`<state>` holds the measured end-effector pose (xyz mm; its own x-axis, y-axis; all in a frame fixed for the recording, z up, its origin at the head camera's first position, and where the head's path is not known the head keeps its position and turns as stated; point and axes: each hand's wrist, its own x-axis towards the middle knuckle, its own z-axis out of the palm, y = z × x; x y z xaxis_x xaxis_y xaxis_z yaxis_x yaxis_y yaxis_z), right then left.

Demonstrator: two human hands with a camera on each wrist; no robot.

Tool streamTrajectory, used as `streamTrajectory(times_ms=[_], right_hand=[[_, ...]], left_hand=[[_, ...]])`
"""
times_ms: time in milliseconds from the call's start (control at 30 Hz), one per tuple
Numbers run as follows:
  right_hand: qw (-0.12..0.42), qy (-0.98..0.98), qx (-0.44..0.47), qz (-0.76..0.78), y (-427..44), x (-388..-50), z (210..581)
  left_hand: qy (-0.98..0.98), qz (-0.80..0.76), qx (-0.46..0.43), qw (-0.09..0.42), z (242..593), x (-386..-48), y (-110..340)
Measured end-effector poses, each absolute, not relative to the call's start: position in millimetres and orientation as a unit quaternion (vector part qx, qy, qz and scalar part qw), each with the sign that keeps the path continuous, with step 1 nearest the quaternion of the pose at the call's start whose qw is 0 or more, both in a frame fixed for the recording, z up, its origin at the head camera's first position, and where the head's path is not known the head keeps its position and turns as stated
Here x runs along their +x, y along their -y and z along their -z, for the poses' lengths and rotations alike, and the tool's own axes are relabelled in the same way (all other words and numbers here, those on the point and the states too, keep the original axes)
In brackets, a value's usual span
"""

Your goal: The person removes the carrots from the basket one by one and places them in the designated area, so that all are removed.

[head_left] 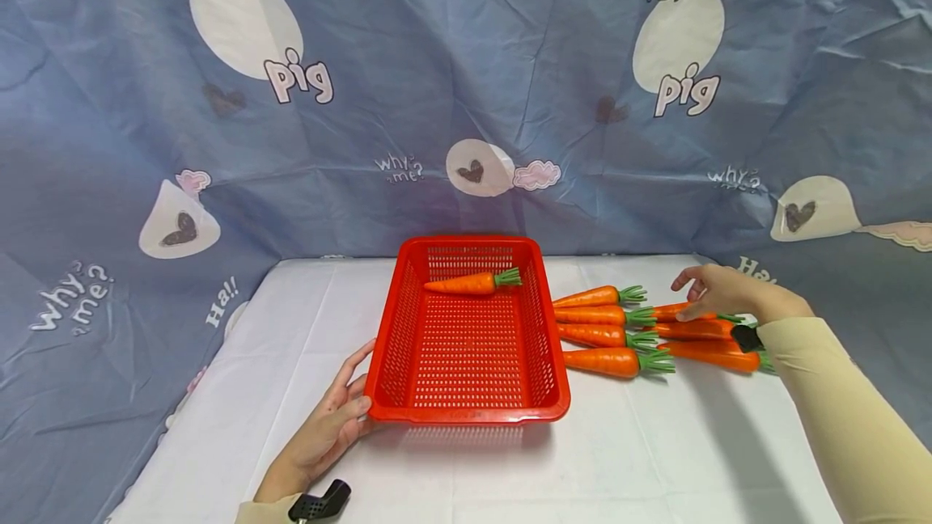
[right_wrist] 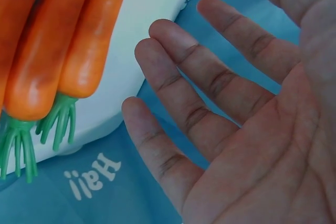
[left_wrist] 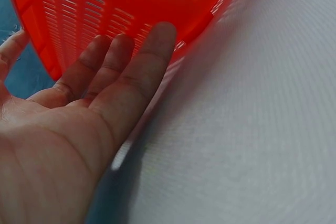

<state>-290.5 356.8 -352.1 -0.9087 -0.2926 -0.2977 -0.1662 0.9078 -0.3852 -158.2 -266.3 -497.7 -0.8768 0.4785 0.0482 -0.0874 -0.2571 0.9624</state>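
A red plastic basket (head_left: pixel 469 415) with slotted walls stands on the white table, one orange carrot (head_left: pixel 466 284) lying in its far end. My left hand (head_left: pixel 328 435) is at the basket's near left corner. In the left wrist view, the fairly straight fingers (left_wrist: pixel 139 72) of this hand rest along the outer wall. My right hand (head_left: pixel 728 293) hovers over a group of three carrots (head_left: pixel 717 354) on the right, holding nothing. Its fingers (right_wrist: pixel 210 80) look spread and loosely bent in the right wrist view, apart from the nearby carrots (right_wrist: pixel 44 51).
Several more carrots (head_left: pixel 600 361) lie side by side against the basket's right side, green tops pointing right. A blue printed cloth (head_left: pixel 408 103) hangs behind the white table (head_left: pixel 619 459) and along its sides.
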Motion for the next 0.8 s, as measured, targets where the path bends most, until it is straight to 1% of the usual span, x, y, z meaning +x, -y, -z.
streamTrajectory(times_ms=[333, 800], right_hand=[[0.177, -0.956, -0.132, 0.193, -346, -293, 348], [0.148, -0.955, -0.153, 0.207, -332, -297, 350]], left_hand=[[-0.579, -0.777, 0.168, 0.183, 497, -158, 266], [-0.581, -0.776, 0.161, 0.185, 497, -158, 265]])
